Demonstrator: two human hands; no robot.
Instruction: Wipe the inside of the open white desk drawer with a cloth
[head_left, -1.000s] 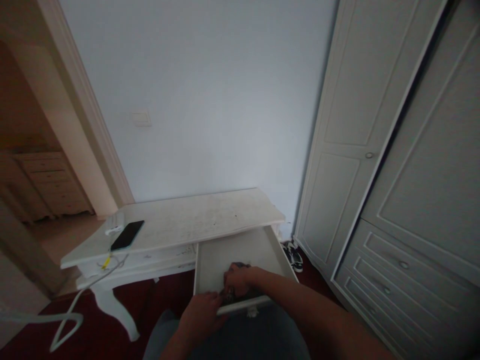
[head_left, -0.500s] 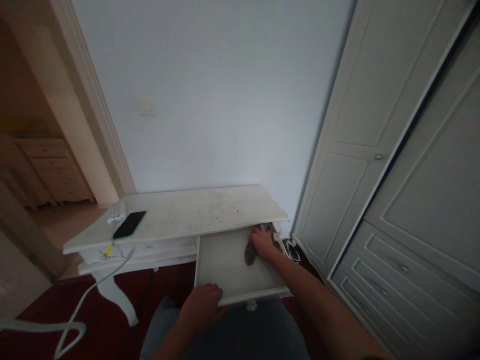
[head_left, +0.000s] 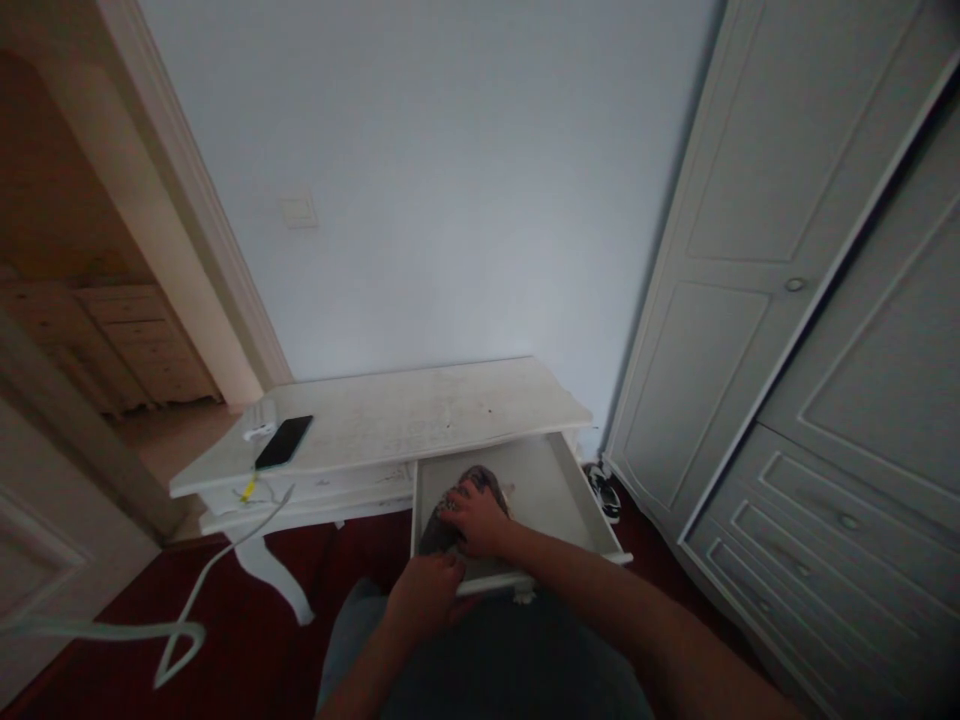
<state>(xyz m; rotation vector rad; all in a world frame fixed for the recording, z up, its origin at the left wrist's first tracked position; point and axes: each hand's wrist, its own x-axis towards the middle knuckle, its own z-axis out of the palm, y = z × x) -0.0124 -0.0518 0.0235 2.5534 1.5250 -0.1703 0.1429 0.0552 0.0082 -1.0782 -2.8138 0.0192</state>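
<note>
A white drawer (head_left: 545, 500) is pulled out of the low white table (head_left: 420, 400). My left hand (head_left: 427, 592) grips the front edge of the drawer near its left corner, its thumb partly hidden. Inside, a bunched grey patterned cloth (head_left: 439, 535) lies along the left side of the drawer bottom. My right hand (head_left: 480, 515) is on top of this cloth, fingers bent over it and pressing it against the bottom.
A black phone (head_left: 285, 442) and a white power strip (head_left: 260, 418) lie on the table's left end. From there a white cable (head_left: 196, 590) hangs toward the red floor. At right stands a grey wardrobe (head_left: 724, 330), with black-and-white shoes (head_left: 604, 492) beside it.
My right hand has moved from the drawer's back right corner to its left side, taking the cloth along. My left hand stays on the front edge. The view has shifted slightly.
</note>
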